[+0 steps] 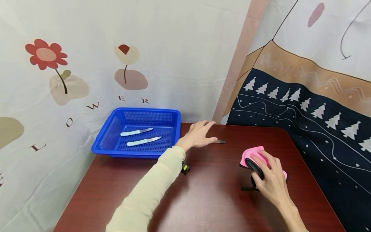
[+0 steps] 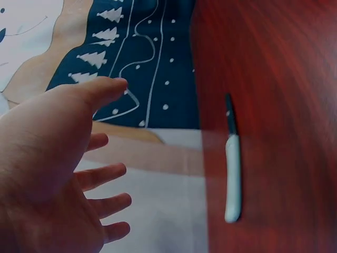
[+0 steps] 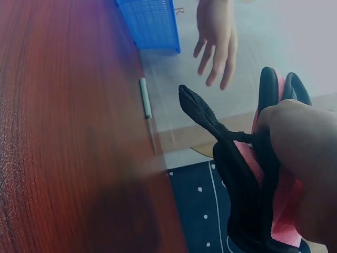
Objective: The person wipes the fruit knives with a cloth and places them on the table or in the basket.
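Observation:
My left hand (image 1: 199,133) hovers over the far side of the table with its fingers spread and nothing in them. Below it lies a small knife with a pale green handle (image 2: 233,179); in the head view the hand covers all but part of its blade (image 1: 221,141). My right hand (image 1: 271,180) grips a folded pink cloth piece with black edging and a black loop (image 3: 284,205), held above the table at the right. Its exact kind is unclear. Two similar knives, one farther back (image 1: 136,132) and one nearer (image 1: 144,141), lie inside the blue basket (image 1: 136,154).
The blue basket stands at the table's far left, close to the wall hanging (image 1: 188,64). A dark blue cloth with white trees (image 1: 290,106) hangs past the right edge of the brown table (image 1: 208,199). A small black device (image 1: 185,168) sits at my left wrist.

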Demonstrator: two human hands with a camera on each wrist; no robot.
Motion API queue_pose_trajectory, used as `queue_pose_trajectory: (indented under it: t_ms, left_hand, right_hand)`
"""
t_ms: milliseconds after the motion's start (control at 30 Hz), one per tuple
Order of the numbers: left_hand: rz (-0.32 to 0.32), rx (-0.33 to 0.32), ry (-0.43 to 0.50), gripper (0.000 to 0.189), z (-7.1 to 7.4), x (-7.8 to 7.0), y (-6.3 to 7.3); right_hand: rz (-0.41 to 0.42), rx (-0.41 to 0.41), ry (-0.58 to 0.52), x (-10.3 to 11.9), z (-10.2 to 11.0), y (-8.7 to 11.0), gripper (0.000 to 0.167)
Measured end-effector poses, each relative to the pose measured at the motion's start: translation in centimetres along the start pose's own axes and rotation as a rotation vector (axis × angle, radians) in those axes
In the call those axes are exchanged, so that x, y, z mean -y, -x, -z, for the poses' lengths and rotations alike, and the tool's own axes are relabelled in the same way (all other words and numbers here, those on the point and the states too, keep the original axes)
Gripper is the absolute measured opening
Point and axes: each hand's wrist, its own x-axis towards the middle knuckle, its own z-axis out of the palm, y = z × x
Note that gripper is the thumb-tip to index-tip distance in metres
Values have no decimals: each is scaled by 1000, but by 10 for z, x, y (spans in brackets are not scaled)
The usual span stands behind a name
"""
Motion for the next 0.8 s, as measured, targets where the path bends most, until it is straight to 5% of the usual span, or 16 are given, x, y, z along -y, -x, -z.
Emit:
queue_pose_trajectory:
  t_ms: [300, 400, 533, 633, 733, 800]
  left_hand:
    - [64, 64, 24, 73, -36, 4, -14]
    - [95, 78, 22, 73, -50, 15, -20]
    - [95, 27, 1, 74, -83, 50, -39]
    - [102, 23, -47, 72, -87, 52, -37]
    - [132, 75, -106, 70, -69, 31, -24]
    - [127, 79, -132, 70, -69, 30, -21]
  right_hand:
    - [-37, 17, 9, -6, 3, 5, 49]
    - [-40, 25, 19, -8, 3, 8, 49]
    - [-37, 33, 31, -9, 2, 11, 51]
    - [-35, 36, 36, -9, 2, 12, 52]
    - [-38, 45, 43, -9, 2, 13, 53]
    - [-43, 52, 48, -9, 2, 14, 54]
